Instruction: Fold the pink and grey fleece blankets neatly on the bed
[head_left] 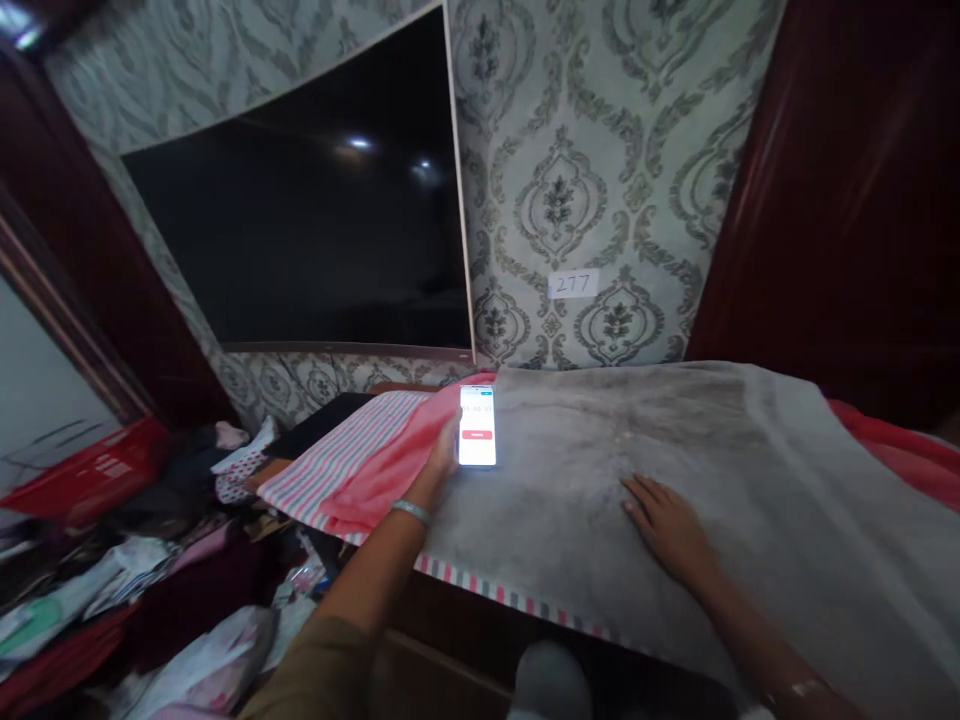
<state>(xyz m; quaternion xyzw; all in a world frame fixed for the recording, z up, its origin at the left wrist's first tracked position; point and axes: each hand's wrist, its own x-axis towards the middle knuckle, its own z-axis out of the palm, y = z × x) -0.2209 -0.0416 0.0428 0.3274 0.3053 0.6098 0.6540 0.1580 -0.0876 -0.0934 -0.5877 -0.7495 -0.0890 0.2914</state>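
My left hand is closed around the left edge of a smartphone, its lit white screen facing me with a red button and blurred digits that look like a timer. The phone is held above a grey cloth that drapes over a table-height surface. My right hand rests on this cloth with the fingers stretched out and nothing in them. Beneath the grey cloth, a pink cloth and a striped cloth stick out at the left.
A large dark television hangs on the patterned wall, beside a paper label reading 277. On the floor at left lie heaped clothes and a red basket. A dark red panel stands at right.
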